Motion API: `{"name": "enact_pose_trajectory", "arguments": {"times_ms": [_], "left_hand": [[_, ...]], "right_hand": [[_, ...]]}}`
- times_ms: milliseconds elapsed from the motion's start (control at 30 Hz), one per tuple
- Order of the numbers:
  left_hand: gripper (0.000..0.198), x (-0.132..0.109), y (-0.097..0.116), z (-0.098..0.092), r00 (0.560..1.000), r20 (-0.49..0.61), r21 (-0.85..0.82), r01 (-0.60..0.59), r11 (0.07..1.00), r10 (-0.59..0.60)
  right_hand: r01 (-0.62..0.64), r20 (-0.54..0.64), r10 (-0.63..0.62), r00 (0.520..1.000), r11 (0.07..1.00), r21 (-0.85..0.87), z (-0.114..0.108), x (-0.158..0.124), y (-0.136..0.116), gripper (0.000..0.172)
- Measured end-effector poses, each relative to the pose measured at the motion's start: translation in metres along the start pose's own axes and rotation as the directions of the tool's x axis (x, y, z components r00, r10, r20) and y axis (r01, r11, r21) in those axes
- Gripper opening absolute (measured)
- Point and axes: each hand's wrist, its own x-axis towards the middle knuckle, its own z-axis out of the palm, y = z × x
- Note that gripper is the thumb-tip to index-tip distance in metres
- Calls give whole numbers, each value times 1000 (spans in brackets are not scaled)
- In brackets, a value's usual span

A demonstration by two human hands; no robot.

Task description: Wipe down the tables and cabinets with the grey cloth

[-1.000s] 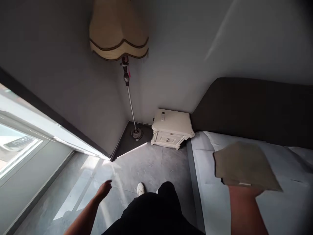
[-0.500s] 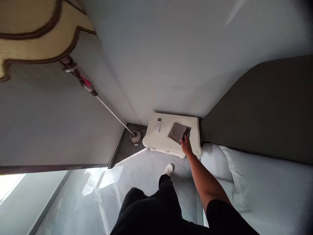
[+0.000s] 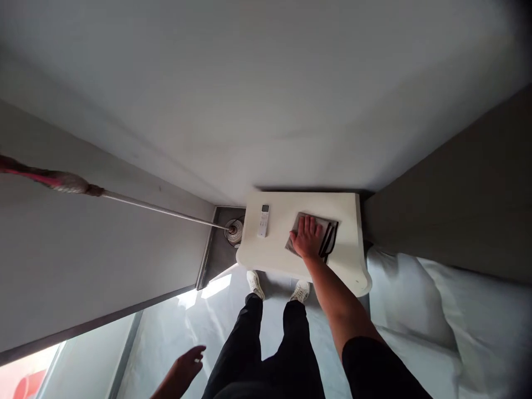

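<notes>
Cloth, grey and folded, flat on top of white nightstand, pressed under right hand, fingers spread wide on it; remote control on nightstand's left part; left hand, open and empty, below nightstand; floor lamp base just beside nightstand; pillow on its other side.

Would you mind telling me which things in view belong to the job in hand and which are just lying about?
In use: right hand pressing flat on a folded grey cloth, on a white bedside table; left hand, open and touching nothing.

Lying about: white remote control; floor lamp; pillow.
</notes>
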Motion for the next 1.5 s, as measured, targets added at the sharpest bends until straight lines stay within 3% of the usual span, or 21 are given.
{"name": "enact_pose_trajectory", "arguments": {"times_ms": [67,133,233,333,400,467,533,600,667,733,833,900,967,1067,1133,1200,1300,1367,1433,1500], "left_hand": [[52,43,20,-22,993,-12,-32,-116,993,115],[59,94,61,-47,968,-43,-4,-249,968,249],[62,176,158,-86,860,-111,92,-491,866,499],[73,244,269,-116,760,-210,169,-592,788,615],[89,274,332,-130,764,-236,216,-561,799,600],[98,292,376,-139,790,-243,231,-516,825,563],[98,299,400,-142,801,-222,252,-504,826,557],[89,298,406,-142,796,-182,291,-517,805,577],[80,295,401,-143,791,-145,334,-526,782,594],[73,294,391,-144,804,-127,356,-510,783,581],[62,300,374,-147,840,-149,330,-455,827,522],[54,306,362,-149,861,-184,253,-425,869,475],[49,309,347,-151,874,-197,167,-417,893,445],[39,304,310,-154,877,-180,98,-435,895,446],[35,297,270,-155,878,-181,73,-438,896,444],[36,286,215,-151,900,-177,-3,-404,915,397],[45,261,112,-133,970,-90,-235,-242,941,227],[48,238,43,-113,992,-19,-286,-122,951,121],[46,211,-17,-89,998,35,-299,-34,954,47],[42,187,-63,-66,999,43,-254,27,967,-17]], "right_hand": [[65,46,-62,997,996,-54,1,-22,29,80],[34,52,-28,998,993,-110,-7,-55,70,82],[-145,-24,143,989,967,-211,-24,-103,125,86],[-314,-119,292,949,910,-272,-25,-124,137,87],[-382,-143,355,924,880,-282,-13,-120,116,86],[-377,-89,367,926,880,-288,4,-108,74,86],[-320,29,342,939,902,-288,22,-92,20,84],[-252,150,298,943,931,-265,39,-78,-37,82],[-180,248,231,941,960,-213,55,-67,-87,81],[-94,331,139,933,984,-150,68,-59,-122,82],[28,385,-3,923,998,-60,75,-53,-136,86],[132,397,-125,909,991,9,66,-49,-120,85],[186,397,-185,899,982,36,49,-41,-87,82],[38,325,-11,946,996,-78,14,-16,-17,81],[-136,212,173,962,974,-179,-8,8,32,83],[-297,79,324,943,924,-240,-22,38,69,84],[-527,-113,515,850,817,-236,-24,87,84,82],[-572,-157,551,820,797,-192,-12,119,58,82],[-456,-83,448,890,876,-160,9,143,3,84],[-221,64,230,971,968,-122,35,157,-71,87]]}}
